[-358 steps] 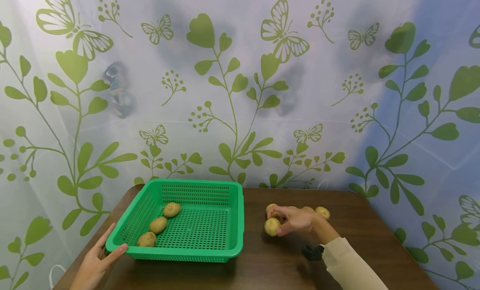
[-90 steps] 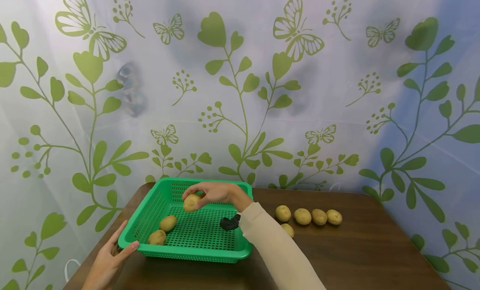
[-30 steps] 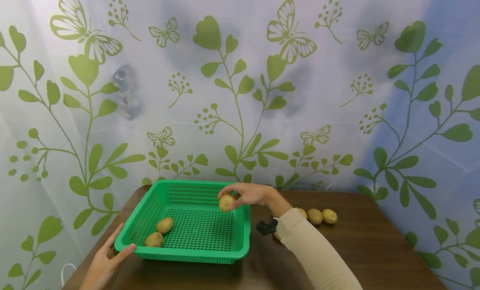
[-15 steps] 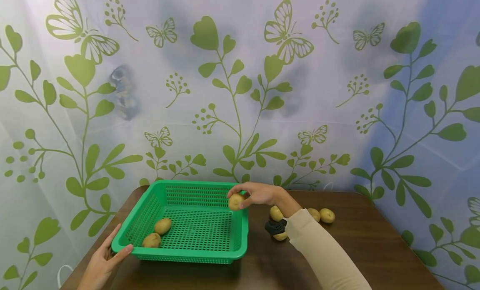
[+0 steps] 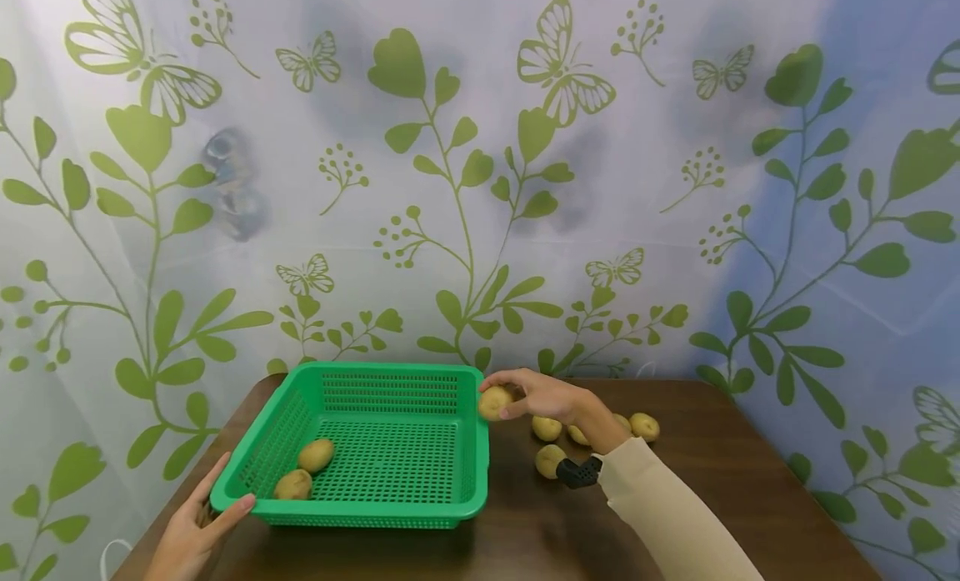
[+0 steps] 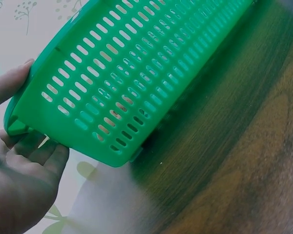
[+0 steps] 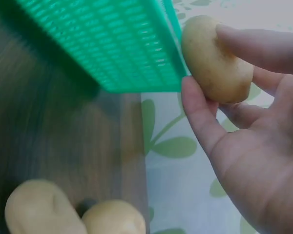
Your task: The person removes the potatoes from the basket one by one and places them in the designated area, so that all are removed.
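Note:
My left hand (image 5: 197,527) grips the near left corner of a green plastic basket (image 5: 375,508), thumb over the rim and fingers beneath it in the left wrist view. Two potatoes, the farther one (image 5: 316,455) and the nearer one (image 5: 293,484), lie at the basket's left side. My right hand (image 5: 546,396) pinches another potato (image 5: 493,403) between thumb and fingers. That potato is raised at the basket's right rim, just outside its wall in the right wrist view. One potato (image 5: 550,462) lies on the table below my right wrist.
More potatoes, such as the far right one (image 5: 644,427), sit in a row on the brown wooden table (image 5: 720,498), partly hidden by my right forearm. A black device (image 5: 579,473) is strapped to my right wrist. A leaf-patterned curtain (image 5: 480,189) hangs behind the table.
My right hand has carried a potato from inside the basket rightward to beyond its right rim. The basket held three potatoes earlier and holds two now. My left hand has kept its grip.

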### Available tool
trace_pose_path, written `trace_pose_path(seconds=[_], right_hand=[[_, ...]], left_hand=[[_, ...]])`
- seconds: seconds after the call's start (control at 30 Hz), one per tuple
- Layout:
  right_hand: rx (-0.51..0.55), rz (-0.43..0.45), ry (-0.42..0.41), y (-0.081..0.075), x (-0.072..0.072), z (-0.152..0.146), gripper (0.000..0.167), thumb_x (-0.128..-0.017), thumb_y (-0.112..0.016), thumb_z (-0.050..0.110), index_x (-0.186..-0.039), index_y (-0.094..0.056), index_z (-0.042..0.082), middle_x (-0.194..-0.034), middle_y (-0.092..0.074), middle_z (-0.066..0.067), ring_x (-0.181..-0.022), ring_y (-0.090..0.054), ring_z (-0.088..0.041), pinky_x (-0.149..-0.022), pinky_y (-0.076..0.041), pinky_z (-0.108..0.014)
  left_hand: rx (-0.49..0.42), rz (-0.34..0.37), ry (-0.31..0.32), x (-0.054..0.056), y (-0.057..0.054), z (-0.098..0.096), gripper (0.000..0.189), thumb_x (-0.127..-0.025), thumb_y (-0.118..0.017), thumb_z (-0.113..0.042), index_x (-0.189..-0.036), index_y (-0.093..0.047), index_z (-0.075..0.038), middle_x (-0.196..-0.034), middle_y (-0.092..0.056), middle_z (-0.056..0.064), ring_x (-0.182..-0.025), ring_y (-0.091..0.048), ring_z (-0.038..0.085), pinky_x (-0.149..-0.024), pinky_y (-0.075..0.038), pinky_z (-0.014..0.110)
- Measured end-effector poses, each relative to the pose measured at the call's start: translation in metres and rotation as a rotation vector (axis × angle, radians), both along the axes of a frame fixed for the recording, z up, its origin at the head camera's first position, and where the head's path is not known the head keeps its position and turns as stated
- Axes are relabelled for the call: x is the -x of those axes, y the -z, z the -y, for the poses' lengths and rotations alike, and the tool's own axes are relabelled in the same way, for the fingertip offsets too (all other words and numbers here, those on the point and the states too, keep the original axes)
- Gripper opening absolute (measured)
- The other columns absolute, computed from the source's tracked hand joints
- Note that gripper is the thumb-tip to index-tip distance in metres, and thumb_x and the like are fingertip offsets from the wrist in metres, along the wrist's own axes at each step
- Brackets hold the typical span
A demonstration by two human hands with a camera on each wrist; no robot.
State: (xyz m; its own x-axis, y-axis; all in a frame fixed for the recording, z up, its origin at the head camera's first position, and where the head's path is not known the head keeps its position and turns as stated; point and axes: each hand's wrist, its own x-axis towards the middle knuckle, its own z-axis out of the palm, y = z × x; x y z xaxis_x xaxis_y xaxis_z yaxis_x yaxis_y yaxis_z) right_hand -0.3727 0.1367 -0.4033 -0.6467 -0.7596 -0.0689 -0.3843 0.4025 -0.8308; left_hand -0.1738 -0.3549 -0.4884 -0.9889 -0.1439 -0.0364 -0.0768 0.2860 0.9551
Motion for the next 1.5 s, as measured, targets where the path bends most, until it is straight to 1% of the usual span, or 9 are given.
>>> trace_pose_path(seconds=[0.13,0.27,0.4,0.53,0.7,0.9,1.17,1.4,1.5], right_hand=[[0.024,-0.027,0.025,0.003,-0.005,-0.009,0.044,-0.104,-0.066,0.013,-0.147,-0.056,0.011,-0.153,-0.045,-0.013,-0.137,-0.044,-0.034,-0.103,-0.044,-0.054],[0.029,-0.03,0.023,0.008,-0.007,-0.022,0.043,-0.104,-0.067,0.016,-0.146,-0.057,0.013,-0.148,-0.049,-0.011,-0.127,-0.051,-0.031,-0.098,-0.047,-0.05],[0.054,0.0,0.033,0.018,-0.01,-0.039,0.043,-0.104,-0.067,0.017,-0.146,-0.056,0.013,-0.131,-0.059,-0.011,-0.109,-0.058,-0.031,-0.091,-0.049,-0.048],[0.097,0.035,0.056,0.028,-0.016,-0.054,0.044,-0.103,-0.068,0.015,-0.145,-0.055,0.009,-0.116,-0.063,-0.015,-0.101,-0.058,-0.035,-0.089,-0.049,-0.048],[0.148,0.084,0.167,0.04,-0.033,-0.074,0.047,-0.102,-0.069,0.014,-0.146,-0.054,0.006,-0.13,-0.059,-0.016,-0.114,-0.056,-0.035,-0.093,-0.05,-0.049],[0.195,0.077,0.261,0.064,-0.054,-0.1,0.051,-0.102,-0.069,0.014,-0.148,-0.05,0.002,-0.156,-0.041,-0.022,-0.131,-0.047,-0.043,-0.1,-0.048,-0.053],[0.229,0.077,0.36,0.084,-0.069,-0.116,0.054,-0.101,-0.07,0.015,-0.148,-0.049,-0.001,-0.154,-0.038,-0.023,-0.127,-0.046,-0.039,-0.099,-0.046,-0.048],[0.235,0.072,0.467,0.099,-0.08,-0.117,0.055,-0.099,-0.074,0.019,-0.145,-0.051,-0.002,-0.153,-0.043,-0.019,-0.143,-0.028,-0.047,-0.108,-0.033,-0.066],[0.207,0.072,0.504,0.104,-0.084,-0.117,0.055,-0.098,-0.074,0.02,-0.145,-0.052,0.001,-0.152,-0.041,-0.02,-0.138,-0.033,-0.047,-0.104,-0.036,-0.068]], left_hand=[[-0.054,-0.011,0.001,0.0,0.0,0.0,0.091,-0.107,-0.062,-0.026,-0.165,0.005,-0.006,-0.164,-0.007,0.034,-0.099,-0.041,-0.028,-0.082,-0.049,0.01],[-0.096,-0.028,0.013,-0.001,0.002,0.0,0.09,-0.107,-0.062,-0.022,-0.165,0.005,-0.003,-0.164,-0.005,0.036,-0.1,-0.043,-0.026,-0.082,-0.049,0.01],[-0.115,-0.037,0.025,0.0,0.004,0.0,0.089,-0.108,-0.061,-0.021,-0.164,0.006,-0.002,-0.164,-0.003,0.036,-0.102,-0.044,-0.025,-0.082,-0.05,0.011],[-0.076,-0.016,0.008,0.001,0.004,0.001,0.09,-0.108,-0.061,-0.025,-0.165,0.005,-0.004,-0.164,-0.006,0.036,-0.099,-0.042,-0.027,-0.082,-0.049,0.01],[-0.05,-0.006,0.003,0.001,0.004,0.002,0.091,-0.108,-0.062,-0.026,-0.164,0.005,-0.002,-0.162,-0.009,0.039,-0.097,-0.04,-0.027,-0.081,-0.049,0.011],[-0.119,-0.016,0.028,0.003,0.006,0.002,0.091,-0.108,-0.061,-0.022,-0.164,0.008,-0.002,-0.162,-0.005,0.04,-0.098,-0.043,-0.025,-0.081,-0.05,0.012],[-0.193,-0.01,0.04,0.006,0.01,0.004,0.092,-0.108,-0.06,-0.019,-0.163,0.011,-0.003,-0.162,-0.004,0.038,-0.1,-0.049,-0.02,-0.084,-0.052,0.016],[-0.233,-0.021,0.054,0.007,0.012,0.007,0.092,-0.108,-0.059,-0.014,-0.162,0.015,-0.002,-0.161,-0.001,0.038,-0.099,-0.05,-0.021,-0.084,-0.053,0.015],[-0.25,-0.017,0.056,0.008,0.013,0.008,0.093,-0.108,-0.059,-0.015,-0.162,0.015,-0.003,-0.161,-0.002,0.036,-0.1,-0.051,-0.019,-0.084,-0.053,0.016]])
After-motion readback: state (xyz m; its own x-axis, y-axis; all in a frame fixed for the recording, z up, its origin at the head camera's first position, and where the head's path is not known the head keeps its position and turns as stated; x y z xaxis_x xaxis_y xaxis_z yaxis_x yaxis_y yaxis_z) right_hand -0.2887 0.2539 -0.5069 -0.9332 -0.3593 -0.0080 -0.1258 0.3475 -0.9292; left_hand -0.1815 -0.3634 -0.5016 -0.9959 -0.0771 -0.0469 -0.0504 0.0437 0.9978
